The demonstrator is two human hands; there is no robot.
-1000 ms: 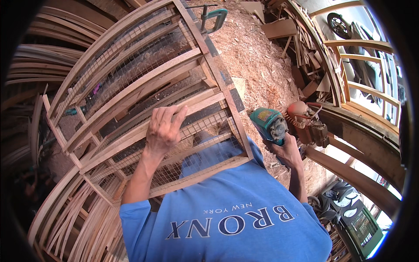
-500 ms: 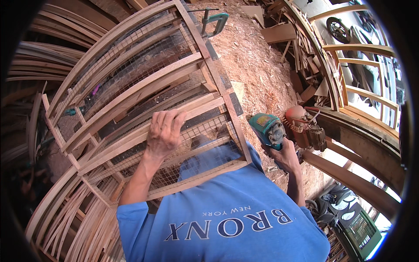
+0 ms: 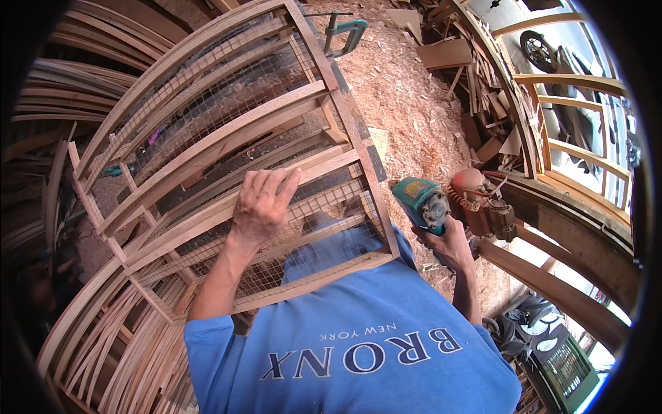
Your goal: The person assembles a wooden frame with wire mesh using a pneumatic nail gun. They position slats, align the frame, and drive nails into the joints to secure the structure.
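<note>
A wooden frame point(image 3: 379, 224) with several slats and wire mesh lies across the bench, reaching to my body. My left hand point(image 3: 261, 207) is curled over one of its middle rails point(image 3: 324, 163), knuckles up; the fingertips are hidden behind the rail. Off the frame's right edge, my right hand point(image 3: 447, 241) grips a teal pistol-grip power tool point(image 3: 422, 200) with a grey rounded end. The tool is held in the air, apart from the frame.
A green clamp point(image 3: 348, 38) sits at the frame's far corner. Wood shavings point(image 3: 400, 96) cover the floor. Scrap boards point(image 3: 483, 90) are piled far right, near a reddish machine point(image 3: 476, 190). Stacked thin wood strips point(image 3: 131, 345) lie at lower left.
The whole view has shifted slightly, so the frame's far end appears a little further right. My left hand stays on the rail with its fingers slightly shifted; my right hand still holds the tool.
</note>
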